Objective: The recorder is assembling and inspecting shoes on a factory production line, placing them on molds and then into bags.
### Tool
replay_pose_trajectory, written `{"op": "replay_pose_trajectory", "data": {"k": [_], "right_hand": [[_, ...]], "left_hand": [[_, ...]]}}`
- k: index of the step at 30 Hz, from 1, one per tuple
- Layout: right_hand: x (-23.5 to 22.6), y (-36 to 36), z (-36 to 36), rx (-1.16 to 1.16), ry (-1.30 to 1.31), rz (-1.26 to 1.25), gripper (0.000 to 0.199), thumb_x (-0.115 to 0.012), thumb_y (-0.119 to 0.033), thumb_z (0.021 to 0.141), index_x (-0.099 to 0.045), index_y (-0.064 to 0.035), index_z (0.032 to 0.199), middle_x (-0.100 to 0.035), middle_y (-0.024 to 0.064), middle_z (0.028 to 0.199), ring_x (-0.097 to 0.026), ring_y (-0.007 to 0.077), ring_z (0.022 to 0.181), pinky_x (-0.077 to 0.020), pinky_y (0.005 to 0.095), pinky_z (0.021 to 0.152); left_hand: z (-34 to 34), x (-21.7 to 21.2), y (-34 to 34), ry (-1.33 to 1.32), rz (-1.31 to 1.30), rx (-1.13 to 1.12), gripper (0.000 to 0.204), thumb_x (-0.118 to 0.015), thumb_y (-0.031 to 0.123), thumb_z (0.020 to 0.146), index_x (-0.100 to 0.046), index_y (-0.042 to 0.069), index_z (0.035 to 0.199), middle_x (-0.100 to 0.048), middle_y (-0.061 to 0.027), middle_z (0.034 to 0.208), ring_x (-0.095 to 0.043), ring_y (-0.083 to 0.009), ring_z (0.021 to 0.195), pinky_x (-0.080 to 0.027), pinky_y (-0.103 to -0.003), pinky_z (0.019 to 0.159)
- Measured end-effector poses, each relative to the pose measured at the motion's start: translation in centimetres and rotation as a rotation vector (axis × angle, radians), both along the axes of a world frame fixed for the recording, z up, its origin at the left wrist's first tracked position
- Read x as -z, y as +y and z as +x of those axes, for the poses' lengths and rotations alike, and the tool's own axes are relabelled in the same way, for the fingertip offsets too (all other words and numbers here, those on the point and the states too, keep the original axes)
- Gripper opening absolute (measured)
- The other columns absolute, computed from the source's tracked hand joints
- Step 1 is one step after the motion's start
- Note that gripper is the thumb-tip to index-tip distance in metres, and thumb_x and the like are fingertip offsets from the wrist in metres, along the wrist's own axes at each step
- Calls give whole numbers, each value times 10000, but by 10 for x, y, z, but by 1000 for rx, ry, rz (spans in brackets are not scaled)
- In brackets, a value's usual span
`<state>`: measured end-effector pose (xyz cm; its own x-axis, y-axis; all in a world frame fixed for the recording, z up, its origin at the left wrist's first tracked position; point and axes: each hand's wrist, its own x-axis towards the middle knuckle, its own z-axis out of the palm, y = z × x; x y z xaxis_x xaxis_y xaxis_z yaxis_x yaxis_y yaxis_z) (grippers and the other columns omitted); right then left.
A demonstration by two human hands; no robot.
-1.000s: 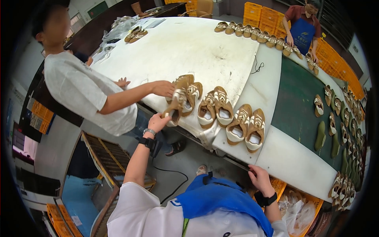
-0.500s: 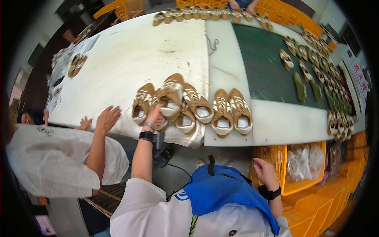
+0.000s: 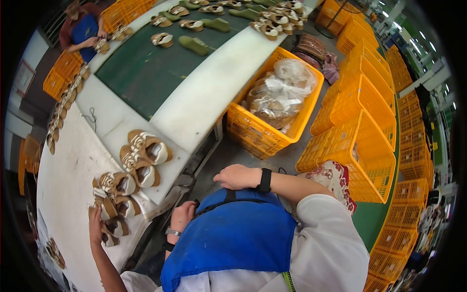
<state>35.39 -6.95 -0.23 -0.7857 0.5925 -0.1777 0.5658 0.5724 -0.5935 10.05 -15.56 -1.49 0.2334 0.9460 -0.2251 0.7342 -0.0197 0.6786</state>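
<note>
My left hand [image 3: 181, 216] is by the table's near edge at my waist, fingers curled in, nothing visible in it. In front of my apron, my right hand [image 3: 237, 176] hangs in the air, fingers loosely stretched and bare of any object. Tan-and-white lace-up shoes stand nearest on the table: a pair [image 3: 141, 158] on the white board and several more [image 3: 116, 187] on the cloth cover beside it. A co-worker's hand [image 3: 96, 225] at the left touches one of these clustered shoes.
A yellow crate [image 3: 262, 141] with plastic-wrapped goods sits beside the table. Nested yellow crates [image 3: 357, 151] line the right. On the green mat [image 3: 141, 73] lie shoes and green shoe lasts [image 3: 193, 45]. Another person [image 3: 83, 29] works at the far left. A shoe row [image 3: 63, 107] follows the far edge.
My view has swung right. My left hand has let go of the shoe it held over the cluster and drawn back to my waist. My right hand has come across before the apron.
</note>
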Motion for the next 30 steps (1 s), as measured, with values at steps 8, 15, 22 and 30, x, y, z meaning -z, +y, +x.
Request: {"op": "replay_pose_trajectory", "data": {"k": [8, 15, 22, 30], "right_hand": [[53, -29, 225, 556, 48, -157, 281, -531, -180, 740, -578, -57, 988, -611, 167, 879, -575, 334, 827, -459, 410, 727], [149, -118, 346, 933, -140, -410, 240, -536, -179, 720, -625, -56, 906, -619, 170, 852, -589, 327, 829, -463, 392, 736], [177, -113, 354, 721, -167, -400, 253, -516, -180, 734, -626, -58, 927, -616, 180, 872, -584, 334, 843, -458, 388, 763], [139, -19, 334, 706, -189, -377, 262, -547, -179, 754, -598, -68, 986, -607, 169, 940, -572, 322, 888, -450, 390, 789]], "left_hand": [[50, 88, 56, -40, -143, -106, 166, -599, 129, 702, -619, 60, 852, -540, -59, 563, -528, -141, 548, -422, -267, 531], [141, 203, 54, 411, -373, 22, 200, -571, 241, 708, -643, 68, 776, -629, -148, 827, -604, -285, 805, -468, -370, 714], [199, 152, 67, 297, -388, 51, 226, -547, 257, 721, -628, 76, 828, -620, -177, 841, -587, -324, 843, -462, -393, 747], [151, 216, 93, 441, -502, -69, 228, -546, 248, 715, -649, 75, 820, -619, -175, 854, -588, -321, 858, -465, -389, 758]]}}
